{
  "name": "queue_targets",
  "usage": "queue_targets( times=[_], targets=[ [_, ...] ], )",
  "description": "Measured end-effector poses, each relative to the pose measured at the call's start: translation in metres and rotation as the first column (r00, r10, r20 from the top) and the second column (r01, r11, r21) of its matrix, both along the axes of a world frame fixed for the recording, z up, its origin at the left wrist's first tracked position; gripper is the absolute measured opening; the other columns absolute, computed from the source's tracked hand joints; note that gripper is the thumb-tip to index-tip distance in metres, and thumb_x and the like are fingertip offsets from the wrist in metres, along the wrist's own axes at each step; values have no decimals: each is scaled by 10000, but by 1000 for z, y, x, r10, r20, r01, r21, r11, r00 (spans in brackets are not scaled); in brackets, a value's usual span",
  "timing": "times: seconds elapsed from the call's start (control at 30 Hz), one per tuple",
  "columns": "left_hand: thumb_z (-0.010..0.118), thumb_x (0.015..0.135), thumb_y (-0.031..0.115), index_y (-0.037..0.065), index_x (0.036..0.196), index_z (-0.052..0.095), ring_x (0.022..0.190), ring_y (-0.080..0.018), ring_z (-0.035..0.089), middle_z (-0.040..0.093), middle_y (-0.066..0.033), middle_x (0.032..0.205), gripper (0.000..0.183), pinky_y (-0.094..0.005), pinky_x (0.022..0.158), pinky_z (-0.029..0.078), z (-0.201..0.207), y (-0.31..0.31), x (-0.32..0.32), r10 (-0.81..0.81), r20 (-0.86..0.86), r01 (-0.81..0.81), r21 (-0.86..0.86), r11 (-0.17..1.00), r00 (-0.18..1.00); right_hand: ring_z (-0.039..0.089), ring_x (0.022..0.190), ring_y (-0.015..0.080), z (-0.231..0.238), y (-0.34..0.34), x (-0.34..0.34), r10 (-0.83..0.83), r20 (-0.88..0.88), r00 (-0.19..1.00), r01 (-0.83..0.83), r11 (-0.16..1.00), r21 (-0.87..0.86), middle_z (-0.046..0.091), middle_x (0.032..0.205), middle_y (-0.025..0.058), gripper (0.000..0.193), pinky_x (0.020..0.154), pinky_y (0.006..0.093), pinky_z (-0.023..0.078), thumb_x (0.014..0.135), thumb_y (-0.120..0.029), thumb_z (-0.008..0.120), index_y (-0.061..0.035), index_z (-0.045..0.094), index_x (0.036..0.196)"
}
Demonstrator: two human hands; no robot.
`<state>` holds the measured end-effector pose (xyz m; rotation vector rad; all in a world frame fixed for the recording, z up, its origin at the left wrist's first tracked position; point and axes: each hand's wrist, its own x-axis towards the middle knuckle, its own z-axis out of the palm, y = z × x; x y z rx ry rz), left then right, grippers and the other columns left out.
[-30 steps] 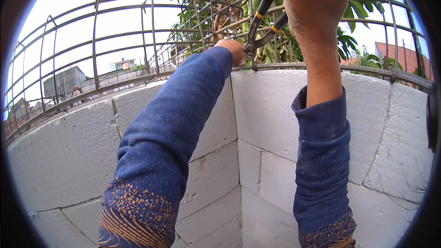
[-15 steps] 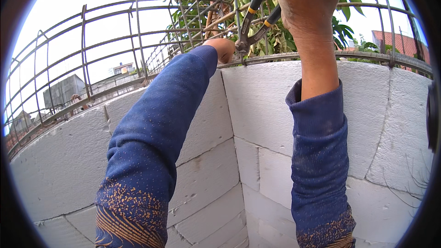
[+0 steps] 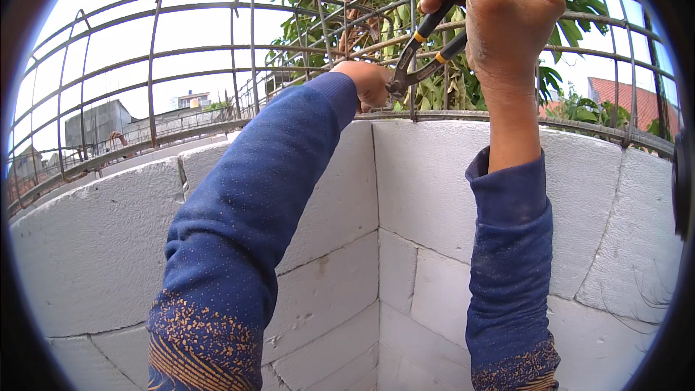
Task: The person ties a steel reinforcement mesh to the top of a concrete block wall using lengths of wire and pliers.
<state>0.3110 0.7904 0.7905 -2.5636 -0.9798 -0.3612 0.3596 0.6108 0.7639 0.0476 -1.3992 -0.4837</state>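
Observation:
My right hand (image 3: 512, 25), raised at the upper right, is wrapped round the dark handles of a pair of end-cutting pincers (image 3: 400, 76) with yellow bands. The two handles stand somewhat apart, and the pincers' head points down and left. Beside that head, my left hand (image 3: 368, 81) is closed low at the corner of the steel rebar cage (image 3: 253, 51). Its fingertips are mostly hidden, so whatever they pinch cannot be made out. The pincers' jaws are close to the left fingers, near the bottom bars; what lies between the jaws is too small to tell.
Two white block walls (image 3: 441, 174) meet in a corner below my hands. The rebar cage runs along both wall tops. Leafy branches (image 3: 304, 29) hang behind the corner; a grey building (image 3: 98, 124) and a red tiled roof (image 3: 622, 98) stand farther off.
The view has shifted, so the wall corner, cage and both hands sit lower and farther right in the picture. More of my right hand shows. Both hands keep their grip beside the corner.

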Motion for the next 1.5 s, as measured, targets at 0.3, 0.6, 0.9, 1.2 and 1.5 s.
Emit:
queue_targets(
  times=[0.3, 0.6, 0.9, 1.2, 1.5],
  targets=[
    [612, 894, -38, -76, 1195, 605, 1034, -263, 720, 693, -209, 1082, 304, -329, 743, 669, 32, -31, -49, -336, 300, 423, -301, 855, 893, 543, 425, 101, 30, 55, -6, -114, 35, 993, 116, 992, -43, 597, 528, 38, 322, 402, 252, 384, 903, -219, 784, -8, 670, 689],
    [660, 811, 39, -149, 1036, 621, 773, -287, 758, 718, -248, 1011, 296, -349, 619, 635, 12, 4, -40, -335, 589, 455, -63, 888, 735, 566, 460, 108, 63, 112, 16, -337, -58, 940, 333, 940, -70, 602, 520, 39, 521, 466, 265, 414, 851, -481, 794, -25, 656, 640],
    [651, 753, -17, -132, 973, 660, 893, -304, 755, 732, -236, 892, 248, -372, 583, 629, 8, 5, -36, -245, 726, 434, -80, 897, 642, 587, 472, 126, 56, 95, 17, -432, -166, 886, 316, 827, -466, 682, 603, 78, 561, 509, 286, 456, 859, -565, 745, -46, 696, 652],
    [732, 794, 52, -44, 1086, 710, 1052, -342, 710, 690, -219, 1200, 308, -405, 867, 586, -1, -2, -25, -131, 798, 188, 23, 982, 588, 660, 609, 90, 52, 94, 14, -242, 168, 955, 295, 761, -578, 768, 927, 151, 358, 437, 189, 439, 980, -32, 567, -8, 611, 1334],
    [816, 717, 28, 15, 1162, 713, 1100, -290, 703, 726, -179, 1154, 456, -379, 891, 570, -3, 0, -14, -120, 906, 101, 86, 991, 405, 686, 737, 83, 49, 116, 27, -145, 237, 961, 265, 734, -625, 765, 966, 133, 363, 517, 202, 514, 976, 35, 540, 3, 615, 1330]
  ],
)
